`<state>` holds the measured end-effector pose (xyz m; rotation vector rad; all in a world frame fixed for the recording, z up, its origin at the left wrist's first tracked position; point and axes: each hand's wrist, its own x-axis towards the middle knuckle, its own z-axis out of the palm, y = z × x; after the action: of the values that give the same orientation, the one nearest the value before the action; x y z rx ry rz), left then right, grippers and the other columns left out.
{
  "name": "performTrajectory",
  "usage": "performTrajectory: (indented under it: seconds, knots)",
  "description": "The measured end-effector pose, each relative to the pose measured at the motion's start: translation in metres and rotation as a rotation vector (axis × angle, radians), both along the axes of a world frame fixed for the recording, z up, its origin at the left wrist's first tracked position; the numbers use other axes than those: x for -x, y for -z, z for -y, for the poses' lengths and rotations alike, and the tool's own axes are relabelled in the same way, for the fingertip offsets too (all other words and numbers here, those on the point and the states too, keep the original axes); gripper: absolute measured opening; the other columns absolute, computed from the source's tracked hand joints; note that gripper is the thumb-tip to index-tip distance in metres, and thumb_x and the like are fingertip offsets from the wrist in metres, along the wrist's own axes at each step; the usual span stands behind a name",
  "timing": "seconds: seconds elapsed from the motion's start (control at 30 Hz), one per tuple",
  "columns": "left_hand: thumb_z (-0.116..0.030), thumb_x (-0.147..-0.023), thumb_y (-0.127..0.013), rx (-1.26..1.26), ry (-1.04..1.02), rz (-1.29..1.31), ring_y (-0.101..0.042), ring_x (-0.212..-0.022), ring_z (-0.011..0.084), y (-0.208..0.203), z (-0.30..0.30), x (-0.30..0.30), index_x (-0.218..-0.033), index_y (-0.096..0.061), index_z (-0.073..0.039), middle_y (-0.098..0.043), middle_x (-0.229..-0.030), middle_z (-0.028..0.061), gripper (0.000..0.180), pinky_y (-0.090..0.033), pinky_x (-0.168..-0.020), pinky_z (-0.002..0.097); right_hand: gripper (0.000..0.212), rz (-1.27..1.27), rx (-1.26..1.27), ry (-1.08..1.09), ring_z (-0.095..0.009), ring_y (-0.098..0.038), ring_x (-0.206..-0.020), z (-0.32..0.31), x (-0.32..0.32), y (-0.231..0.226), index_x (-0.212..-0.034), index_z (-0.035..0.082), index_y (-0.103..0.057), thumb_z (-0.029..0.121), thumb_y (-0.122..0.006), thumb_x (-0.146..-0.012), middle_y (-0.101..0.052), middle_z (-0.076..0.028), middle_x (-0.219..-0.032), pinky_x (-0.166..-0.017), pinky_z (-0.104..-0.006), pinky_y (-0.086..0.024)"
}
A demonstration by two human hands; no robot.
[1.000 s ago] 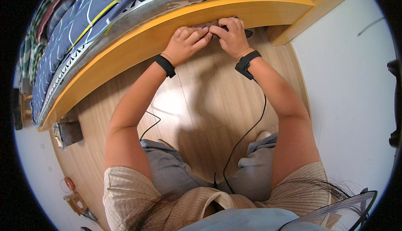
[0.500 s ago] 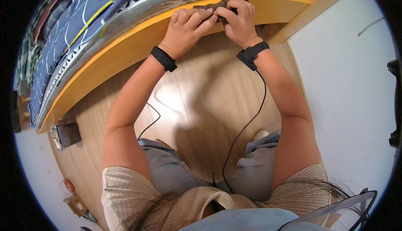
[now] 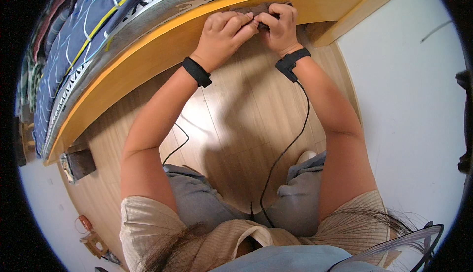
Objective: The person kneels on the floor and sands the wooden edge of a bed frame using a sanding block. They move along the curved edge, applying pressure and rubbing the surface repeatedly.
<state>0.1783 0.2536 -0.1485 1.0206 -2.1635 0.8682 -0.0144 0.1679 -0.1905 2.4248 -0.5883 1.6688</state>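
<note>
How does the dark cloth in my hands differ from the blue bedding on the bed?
The dark cloth looks plain; the blue bedding carries white and yellow lines. The cloth looks small; the bedding spreads much wider. The cloth is held by the left hand and right hand; the bedding lies untouched. Both look like soft fabric.

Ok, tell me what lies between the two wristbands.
In the head view, only wood floor shows between the left wristband and the right wristband, with a soft shadow falling on it.
</note>
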Motion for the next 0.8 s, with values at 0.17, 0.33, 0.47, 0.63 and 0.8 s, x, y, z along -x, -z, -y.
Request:
performTrajectory:
  seconds: [0.17, 0.33, 0.47, 0.63, 0.8]
  knots:
    - [-0.020, -0.087, -0.067, -0.024, -0.026, 0.066, -0.053, -0.115, 0.0143, 0.017, -0.001, -0.001, -0.125, -0.065, -0.026, -0.061, -0.128, -0.0088, 0.038, -0.041, -0.100, 0.0337, 0.053, -0.099, -0.007, 0.021, -0.028, -0.050, -0.108, 0.004, 0.011, 0.023, -0.112, 0.036, -0.062, 0.002, -0.073, -0.072, -0.050, -0.002, -0.111, -0.094, -0.0429, -0.041]
    - [-0.019, -0.087, -0.066, -0.036, -0.025, 0.057, -0.053, -0.116, 0.0142, 0.022, 0.000, 0.000, -0.126, -0.065, -0.025, -0.061, -0.128, -0.0089, 0.039, -0.041, -0.100, 0.0333, 0.057, -0.086, -0.020, 0.022, -0.029, -0.049, -0.109, 0.005, 0.012, 0.032, -0.114, 0.036, -0.062, 0.000, -0.072, -0.071, -0.049, -0.003, -0.113, -0.095, -0.0437, -0.041]
    - [-0.019, -0.087, -0.066, -0.043, -0.014, 0.068, -0.053, -0.116, 0.0145, 0.026, 0.000, -0.001, -0.126, -0.064, -0.024, -0.061, -0.128, -0.0086, 0.039, -0.043, -0.100, 0.0333, 0.058, -0.121, -0.040, 0.017, -0.030, -0.049, -0.109, 0.004, 0.013, 0.037, -0.114, 0.036, -0.061, -0.001, -0.071, -0.070, -0.049, -0.003, -0.113, -0.095, -0.0445, -0.041]
    - [-0.019, -0.087, -0.067, -0.062, 0.008, 0.092, -0.053, -0.118, 0.0148, 0.037, 0.001, -0.003, -0.126, -0.064, -0.023, -0.060, -0.130, -0.0075, 0.039, -0.044, -0.100, 0.0337, 0.059, -0.128, -0.060, 0.024, -0.031, -0.050, -0.108, 0.002, 0.014, 0.044, -0.113, 0.036, -0.060, -0.001, -0.070, -0.069, -0.049, -0.004, -0.113, -0.094, -0.0456, -0.041]
    - [-0.020, -0.087, -0.066, -0.095, 0.028, 0.107, -0.053, -0.119, 0.0164, 0.052, 0.004, -0.005, -0.130, -0.065, -0.025, -0.059, -0.135, -0.0073, 0.043, -0.043, -0.102, 0.0358, 0.062, -0.150, -0.079, 0.041, -0.030, -0.050, -0.108, -0.002, 0.016, 0.052, -0.117, 0.037, -0.057, -0.002, -0.071, -0.071, -0.049, -0.004, -0.113, -0.094, -0.0452, -0.042]
